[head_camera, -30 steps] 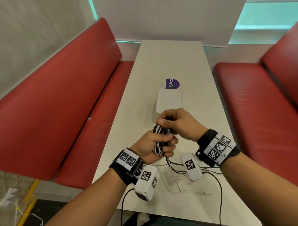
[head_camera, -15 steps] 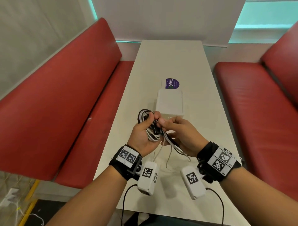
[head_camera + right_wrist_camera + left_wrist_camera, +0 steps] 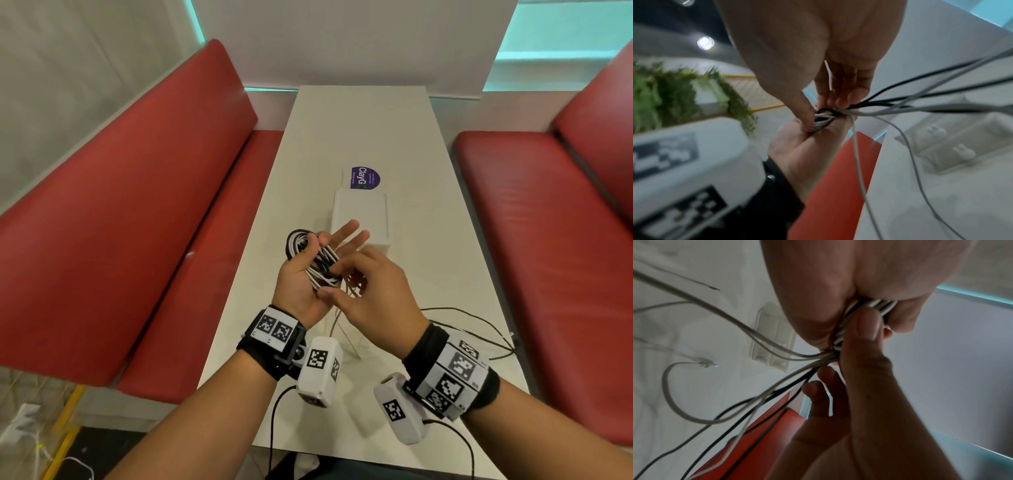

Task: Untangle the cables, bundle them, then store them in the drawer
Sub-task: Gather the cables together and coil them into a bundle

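Note:
My left hand [image 3: 327,241] is palm up above the table, its thumb pinning a coil of black and white cables [image 3: 301,245] against the palm while the fingers stretch straight. My right hand [image 3: 368,286] pinches the lower end of that coil [image 3: 824,120] between thumb and fingers, against the left palm [image 3: 803,154]. Loose cable ends [image 3: 342,329] hang from the coil to the table and trail away [image 3: 715,321]. The small white drawer box [image 3: 359,219] stands just behind the hands, shut; two knobs show on its front [image 3: 941,146].
The long white table [image 3: 359,130] runs between two red benches [image 3: 137,205]. A purple sticker [image 3: 364,177] lies beyond the box. A thin dark cable [image 3: 479,325] loops on the table at the right. Wires hang from the wrist cameras at the near edge.
Both hands rose from the table with the coil. My left hand turned palm up and straightened its fingers. My right hand shifted from the top of the coil to its lower end.

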Demonstrator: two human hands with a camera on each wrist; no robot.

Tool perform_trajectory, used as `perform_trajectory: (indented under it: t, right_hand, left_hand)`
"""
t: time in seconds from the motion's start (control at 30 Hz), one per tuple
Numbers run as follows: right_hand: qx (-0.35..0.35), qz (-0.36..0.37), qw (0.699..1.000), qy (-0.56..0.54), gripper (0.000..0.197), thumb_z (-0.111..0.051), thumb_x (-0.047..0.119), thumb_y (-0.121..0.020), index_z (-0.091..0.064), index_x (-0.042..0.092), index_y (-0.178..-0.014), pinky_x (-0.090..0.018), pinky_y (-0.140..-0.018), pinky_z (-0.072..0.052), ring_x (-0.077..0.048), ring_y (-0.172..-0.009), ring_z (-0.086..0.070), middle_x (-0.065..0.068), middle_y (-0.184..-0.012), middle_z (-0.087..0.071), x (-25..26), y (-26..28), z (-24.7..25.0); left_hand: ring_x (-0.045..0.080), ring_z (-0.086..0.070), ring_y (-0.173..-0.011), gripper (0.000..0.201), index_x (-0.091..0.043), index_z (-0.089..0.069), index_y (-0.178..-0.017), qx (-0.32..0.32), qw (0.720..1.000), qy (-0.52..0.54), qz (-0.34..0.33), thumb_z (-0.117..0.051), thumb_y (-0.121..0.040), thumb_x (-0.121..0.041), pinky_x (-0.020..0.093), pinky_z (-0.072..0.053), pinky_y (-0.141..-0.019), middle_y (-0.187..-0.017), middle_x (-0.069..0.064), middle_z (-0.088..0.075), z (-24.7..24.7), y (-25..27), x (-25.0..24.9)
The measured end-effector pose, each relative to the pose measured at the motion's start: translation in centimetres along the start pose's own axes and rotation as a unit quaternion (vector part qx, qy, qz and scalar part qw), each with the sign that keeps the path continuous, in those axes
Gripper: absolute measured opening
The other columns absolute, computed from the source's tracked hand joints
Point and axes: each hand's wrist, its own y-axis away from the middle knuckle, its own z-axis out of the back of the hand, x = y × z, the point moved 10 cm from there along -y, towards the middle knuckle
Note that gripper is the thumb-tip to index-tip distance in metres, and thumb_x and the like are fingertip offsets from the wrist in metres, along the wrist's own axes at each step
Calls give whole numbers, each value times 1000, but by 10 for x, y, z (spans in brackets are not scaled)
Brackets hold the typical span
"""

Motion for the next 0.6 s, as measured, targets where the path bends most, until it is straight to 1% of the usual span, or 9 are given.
perform_trajectory:
  t: [0.1,0.17,0.23,0.3,0.37,0.43,0.5,0.57,0.6]
  right_hand:
    - [18,-28,999,9,26,-88,28,-75,-71,21,-94,-8,-68,-39,-2,-76,-53,9,-92,-58,-1,-4,0]
    - [12,-3,1000,3,20,-87,21,-76,-72,19,-89,-9,-68,-40,0,-74,-53,9,-89,-61,6,-3,1]
    - [-17,78,997,17,13,-84,13,-78,-75,14,-88,-16,-72,-47,1,-76,-55,6,-90,-64,20,2,2]
    - [-45,174,981,72,7,-79,9,-82,-77,8,-89,-33,-75,-54,-15,-84,-62,-2,-89,-66,36,10,1]
    - [-66,245,957,143,6,-72,5,-88,-76,2,-92,-41,-78,-54,-28,-85,-62,-9,-89,-65,48,17,-2]
    - [-75,283,939,180,9,-68,2,-91,-74,-2,-96,-39,-79,-53,-29,-86,-59,-12,-90,-65,55,22,-5]
    - [-65,310,929,194,7,-68,-2,-89,-74,-1,-92,-33,-74,-50,-25,-87,-53,-12,-88,-65,59,25,-9]
    - [-58,320,925,194,10,-65,1,-91,-73,1,-85,-33,-66,-48,-22,-87,-50,-10,-86,-65,56,25,-10]
    - [-61,316,927,191,12,-64,3,-92,-73,3,-83,-34,-63,-48,-22,-85,-50,-8,-85,-65,52,23,-7]
  left_hand:
    - [33,-51,-137,34,-16,-53,-88,-4,1000,-16,-6,-33,-108,-35,48,-48,-102,-138,11,-60,-1,-1,-2]
    - [32,-57,-129,30,-16,-54,-90,-24,999,-29,-8,-37,-106,-34,47,-52,-98,-128,10,-65,5,0,-2]
    - [30,-64,-113,25,-17,-55,-92,-50,998,-37,-14,-42,-104,-34,44,-54,-97,-107,7,-67,11,1,-3]
    - [23,-64,-89,21,-16,-55,-92,-64,998,-18,-21,-46,-103,-30,39,-56,-92,-85,2,-58,10,0,-4]
    - [15,-53,-65,22,-14,-53,-86,-81,996,1,-23,-45,-104,-24,30,-57,-71,-71,-1,-46,7,-1,-4]
    - [12,-46,-55,24,-14,-52,-82,-90,996,-8,-17,-44,-104,-21,24,-53,-59,-64,-2,-43,4,-2,-3]
    - [10,-45,-52,10,-12,-59,-99,-95,995,0,-7,-52,-97,-19,21,-50,-57,-64,-4,-42,5,-2,0]
    - [8,-43,-53,32,-10,-59,-120,-115,993,-12,10,-57,-93,-25,18,-48,-58,-65,-5,-39,14,-2,5]
    - [8,-43,-53,34,-8,-60,-120,-116,993,-13,19,-57,-94,-30,17,-48,-59,-65,-5,-39,16,-3,8]
